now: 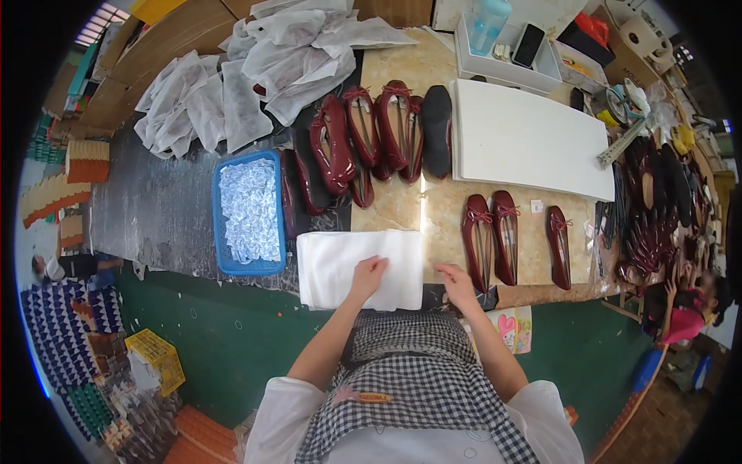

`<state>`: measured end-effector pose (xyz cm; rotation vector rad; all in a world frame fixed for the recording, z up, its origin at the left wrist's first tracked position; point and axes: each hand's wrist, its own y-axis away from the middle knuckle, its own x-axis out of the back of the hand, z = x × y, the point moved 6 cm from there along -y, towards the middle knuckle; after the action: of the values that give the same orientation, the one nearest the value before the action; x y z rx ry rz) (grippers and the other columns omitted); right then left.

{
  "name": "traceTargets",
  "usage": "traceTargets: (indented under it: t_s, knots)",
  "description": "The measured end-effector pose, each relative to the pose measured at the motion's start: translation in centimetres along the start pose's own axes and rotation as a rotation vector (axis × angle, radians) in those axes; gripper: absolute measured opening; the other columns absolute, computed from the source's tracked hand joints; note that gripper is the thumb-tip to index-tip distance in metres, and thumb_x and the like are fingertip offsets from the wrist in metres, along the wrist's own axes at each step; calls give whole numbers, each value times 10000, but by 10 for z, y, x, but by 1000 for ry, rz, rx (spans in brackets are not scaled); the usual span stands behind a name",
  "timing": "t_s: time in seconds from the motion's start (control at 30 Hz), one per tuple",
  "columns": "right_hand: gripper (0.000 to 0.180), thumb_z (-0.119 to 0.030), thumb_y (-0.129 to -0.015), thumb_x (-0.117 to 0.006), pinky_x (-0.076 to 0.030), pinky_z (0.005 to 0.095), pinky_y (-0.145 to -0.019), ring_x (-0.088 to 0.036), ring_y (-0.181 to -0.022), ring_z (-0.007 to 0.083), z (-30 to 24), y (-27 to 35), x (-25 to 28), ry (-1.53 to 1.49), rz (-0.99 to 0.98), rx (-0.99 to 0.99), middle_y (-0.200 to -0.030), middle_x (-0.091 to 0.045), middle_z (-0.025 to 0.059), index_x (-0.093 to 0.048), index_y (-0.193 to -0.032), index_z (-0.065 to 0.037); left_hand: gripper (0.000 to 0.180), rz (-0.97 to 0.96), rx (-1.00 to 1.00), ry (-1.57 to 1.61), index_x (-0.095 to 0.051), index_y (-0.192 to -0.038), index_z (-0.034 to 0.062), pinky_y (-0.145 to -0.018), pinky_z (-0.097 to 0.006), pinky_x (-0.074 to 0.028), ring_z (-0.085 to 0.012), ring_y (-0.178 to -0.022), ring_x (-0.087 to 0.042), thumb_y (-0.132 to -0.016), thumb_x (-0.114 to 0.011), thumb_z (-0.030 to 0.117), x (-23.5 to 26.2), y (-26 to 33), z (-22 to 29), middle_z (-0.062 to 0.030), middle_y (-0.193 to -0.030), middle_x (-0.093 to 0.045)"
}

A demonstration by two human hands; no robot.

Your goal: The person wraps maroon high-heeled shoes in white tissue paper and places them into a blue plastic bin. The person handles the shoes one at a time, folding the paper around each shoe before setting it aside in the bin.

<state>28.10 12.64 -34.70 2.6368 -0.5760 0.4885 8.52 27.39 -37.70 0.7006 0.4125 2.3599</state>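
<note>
A stack of white non-woven shoe bags (pixel 332 267) lies flat at the table's front edge. My left hand (pixel 371 274) rests on top of it with the fingers curled together; what they pinch, if anything, I cannot make out. Just past the stack's right edge is my right hand (pixel 454 280), its fingers loosely stretched toward the stack and holding nothing visible. Right of it stand a pair of dark red patent ballet flats (pixel 491 236) with small bows. A single matching flat (pixel 558 246) lies further right, near a small white tag (pixel 536 206).
A blue basket (pixel 217 209) of small clear packets sits left of the stack. Behind are several more red flats (pixel 362 127) and a heap of filled white bags (pixel 301 54). A white board (pixel 533 135) and a white box with a phone (pixel 529 45) occupy the back right.
</note>
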Motion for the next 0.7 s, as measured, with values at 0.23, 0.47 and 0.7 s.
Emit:
traceTargets:
  t_s: [0.23, 0.47, 0.7]
  knots:
    - [235, -60, -892, -507, -471, 281, -794, -611, -919, 174, -41, -22, 25, 3, 85, -143, -1000, -641, 107, -636, -1085, -27, 265, 668, 13, 243, -581, -693, 30, -503, -261, -317, -47, -579, -375, -915, -539, 168, 276, 71, 119, 42, -621, -480]
    - [216, -175, -848, -642, -495, 270, -720, -643, -804, 148, -293, -56, -152, -422, -469, 169, -852, -679, 92, -650, -978, -3, 212, 477, -243, 104, -533, -679, -31, -510, -223, -283, -30, -616, -358, -858, -610, 52, 256, 71, 122, 51, -609, -429]
    - [136, -102, -750, -688, -456, 340, -844, -592, -968, 246, -249, -141, -105, 63, -133, 419, -944, -660, 89, -669, -874, -50, 286, 563, -262, -83, -424, -634, -30, -476, -288, -263, -108, -523, -317, -831, -623, 27, 322, 45, 104, -40, -557, -356]
